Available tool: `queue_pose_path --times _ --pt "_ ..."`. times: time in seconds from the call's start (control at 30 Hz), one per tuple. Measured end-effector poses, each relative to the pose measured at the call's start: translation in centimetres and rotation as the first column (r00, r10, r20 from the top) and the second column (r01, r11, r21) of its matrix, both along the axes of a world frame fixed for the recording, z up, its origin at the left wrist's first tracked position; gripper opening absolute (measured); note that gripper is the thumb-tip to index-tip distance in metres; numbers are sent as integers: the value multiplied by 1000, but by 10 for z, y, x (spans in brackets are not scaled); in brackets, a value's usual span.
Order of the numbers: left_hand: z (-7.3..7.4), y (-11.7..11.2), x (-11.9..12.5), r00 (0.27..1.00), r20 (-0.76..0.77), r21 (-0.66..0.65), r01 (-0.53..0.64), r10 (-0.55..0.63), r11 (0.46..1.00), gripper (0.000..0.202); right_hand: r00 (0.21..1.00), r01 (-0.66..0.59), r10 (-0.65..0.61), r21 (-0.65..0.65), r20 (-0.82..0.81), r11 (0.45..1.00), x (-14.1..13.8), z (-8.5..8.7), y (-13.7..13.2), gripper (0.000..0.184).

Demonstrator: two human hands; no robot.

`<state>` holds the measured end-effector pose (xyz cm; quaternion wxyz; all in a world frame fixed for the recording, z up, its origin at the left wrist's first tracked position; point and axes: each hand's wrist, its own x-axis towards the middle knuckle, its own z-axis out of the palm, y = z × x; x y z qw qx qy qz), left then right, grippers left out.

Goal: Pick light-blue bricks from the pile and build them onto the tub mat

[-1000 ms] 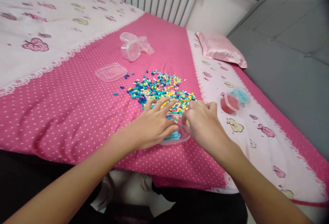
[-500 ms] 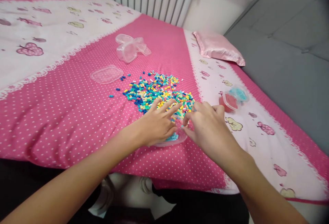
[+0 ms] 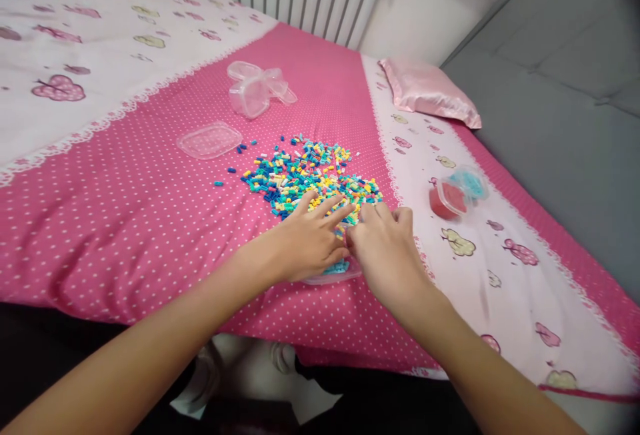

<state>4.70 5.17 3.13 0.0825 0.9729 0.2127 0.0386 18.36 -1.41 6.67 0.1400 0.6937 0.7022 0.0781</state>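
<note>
A heap of small coloured pieces (image 3: 300, 175), blue, teal, yellow, white and pink, lies spread on the pink dotted bedsheet. On its near side stands a clear plastic container (image 3: 333, 280) with light blue pieces (image 3: 339, 266) inside, partly covered by my hands. My left hand (image 3: 313, 238) reaches over this container and the heap's near edge, fingers spread, with nothing seen in them. My right hand (image 3: 385, 242) is at the container's right side, its fingers curled and closed. Its fingertips are hidden, so whatever they may hold does not show.
A clear lid (image 3: 210, 140) lies left of the heap, and stacked clear containers (image 3: 255, 94) stand farther back. On the right are a container of red pieces (image 3: 447, 200) and one of light blue pieces (image 3: 470, 183). A pink pillow (image 3: 430, 92) rests near the grey headboard (image 3: 560, 88).
My right hand has moved left and closer to my left hand, its fingers curling over the container. The small piece seen at its fingertips is now hidden. My left hand barely shifts.
</note>
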Motion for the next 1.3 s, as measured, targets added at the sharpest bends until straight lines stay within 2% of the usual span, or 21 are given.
queue_pose_path --times 0.17,0.4,0.6,1.03,1.3 --pt "3 -2 2 999 -41 8 7 -6 1000 47 999 -28 28 8 46 1000 -4 -6 3 25" --pt "-1 -3 4 1000 25 66 -11 9 998 39 994 -55 50 46 96 997 -4 -13 3 28" --pt "-2 -2 3 998 60 83 2 -7 997 37 991 -97 91 60 93 993 2 -15 4 25" --pt "4 -6 4 1000 -25 89 -4 7 996 42 993 -106 104 31 62 994 3 -16 3 24" --pt "2 -3 5 1000 2 85 -2 2 996 43 995 -98 98 35 22 995 5 -17 5 26"
